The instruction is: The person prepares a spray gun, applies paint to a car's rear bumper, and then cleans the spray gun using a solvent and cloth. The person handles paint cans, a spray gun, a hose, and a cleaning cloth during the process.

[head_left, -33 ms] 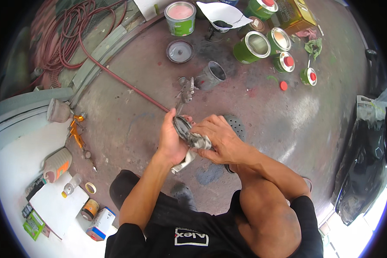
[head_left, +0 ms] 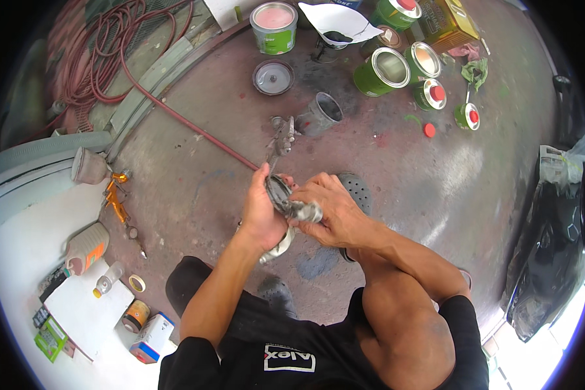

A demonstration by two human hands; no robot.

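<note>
My left hand (head_left: 264, 211) is wrapped round a spray gun cup (head_left: 278, 192), a round vessel with dark stains inside, its open mouth tilted up. In my right hand (head_left: 331, 211) is a bunched white and grey rag (head_left: 304, 210), pressed at the cup's rim; a loose end hangs below my left palm. Just past my left fingertips is a silver spray gun (head_left: 282, 138); whether it is joined to the cup is hidden. A red hose (head_left: 208, 138) runs up to behind my left hand. Beyond the gun, a grey-stained plastic cup (head_left: 324, 112) leans on its side.
Farther off are a paint can (head_left: 273, 29), its lid (head_left: 273, 78), a white paper strainer (head_left: 344, 23) and several green tins (head_left: 380, 73). An orange spray gun (head_left: 116, 201) and a jug (head_left: 88, 248) are at left. A black plastic-covered thing (head_left: 546, 247) stands at right.
My left hand and the cup have shifted slightly to the right. The rag's folds have moved a little at the cup's rim.
</note>
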